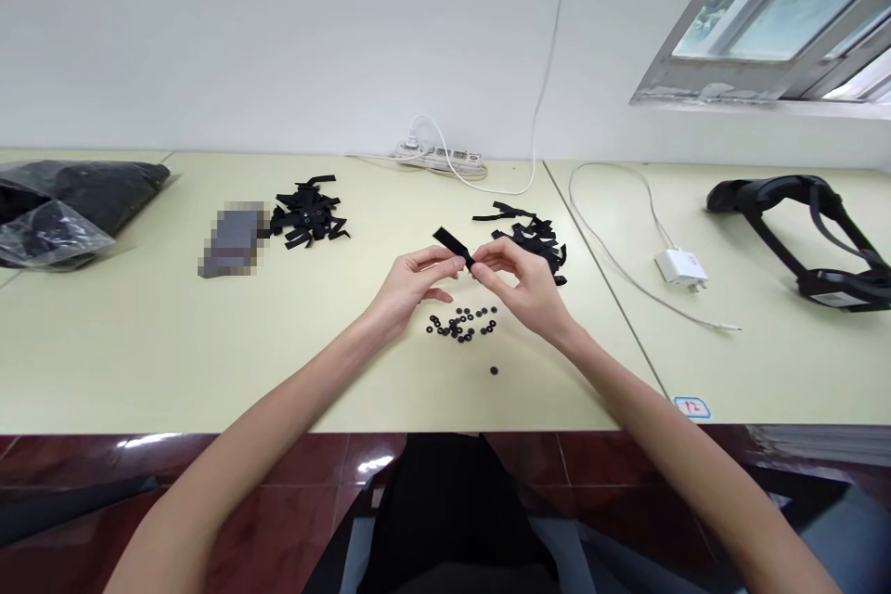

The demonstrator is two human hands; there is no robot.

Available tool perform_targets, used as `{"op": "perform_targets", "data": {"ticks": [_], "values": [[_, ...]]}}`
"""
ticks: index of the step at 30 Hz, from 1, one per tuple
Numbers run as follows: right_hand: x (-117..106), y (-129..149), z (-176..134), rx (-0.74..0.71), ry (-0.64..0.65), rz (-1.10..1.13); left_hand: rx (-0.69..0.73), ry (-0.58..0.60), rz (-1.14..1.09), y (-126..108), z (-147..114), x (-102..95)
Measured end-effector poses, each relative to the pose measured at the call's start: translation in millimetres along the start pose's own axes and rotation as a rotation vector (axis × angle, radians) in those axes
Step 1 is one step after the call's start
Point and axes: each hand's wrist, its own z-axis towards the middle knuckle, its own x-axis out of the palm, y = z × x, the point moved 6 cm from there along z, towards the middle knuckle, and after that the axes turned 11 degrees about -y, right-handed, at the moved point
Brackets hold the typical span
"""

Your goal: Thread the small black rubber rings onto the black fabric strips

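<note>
Above the middle of the table, my left hand [416, 283] and my right hand [516, 283] meet at a short black fabric strip [451, 242]. Each hand pinches the strip's lower end between thumb and finger, and its other end sticks up to the left. Just below my hands lie several small round black pieces [456, 327], some with a pale centre hole. A single black disc [494, 370] sits nearer the table's front edge. Behind my right hand is a pile of black strips [543, 241].
Another pile of black strips [306, 213] lies left, beside a blurred grey object [235, 241]. A plastic bag [83, 204] is at far left. A power strip [445, 158] is by the wall; a white charger [680, 267] with cable and a black headset [800, 241] are at right.
</note>
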Motion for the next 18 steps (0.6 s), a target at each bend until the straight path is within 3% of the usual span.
{"op": "perform_targets", "data": {"ticks": [6, 18], "values": [[6.0, 0.4, -2.0, 0.044, 0.072, 0.006, 0.006, 0.060, 0.038, 2.2, -1.5, 2.3], [4.9, 5.6, -3.7, 0.030, 0.070, -0.083, 0.028, 0.037, 0.153, -2.1, -1.9, 2.2]]}}
